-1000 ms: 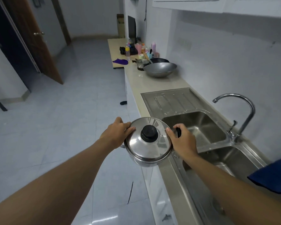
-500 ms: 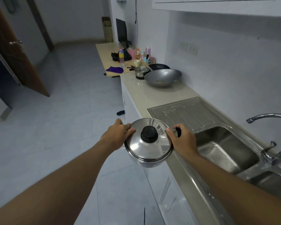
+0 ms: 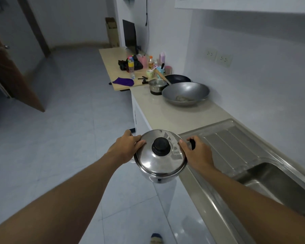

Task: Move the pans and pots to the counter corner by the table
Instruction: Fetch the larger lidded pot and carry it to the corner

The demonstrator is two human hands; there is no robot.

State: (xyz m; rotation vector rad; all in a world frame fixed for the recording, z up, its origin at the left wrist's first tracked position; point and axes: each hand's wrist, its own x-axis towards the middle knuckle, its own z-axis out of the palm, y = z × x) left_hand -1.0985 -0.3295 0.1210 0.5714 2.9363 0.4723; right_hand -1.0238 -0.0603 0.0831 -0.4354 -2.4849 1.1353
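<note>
I hold a lidded steel pot with a black knob in the air, beside the counter's front edge. My left hand grips its left handle and my right hand grips its right handle, thumbs resting on the lid. At the far end of the beige counter sit a large grey wok, a small steel saucepan with a wooden handle, and a dark frying pan behind them. Next to that corner stands the wooden table.
A steel drainboard and sink basin lie to my right. The table carries bottles, cups, a black bag and a purple cloth. A brown door stands open at left. Tiled floor stretches ahead.
I have walked forward along the counter with the pot in both hands. The faucet has dropped out of view and the wok and table look nearer.
</note>
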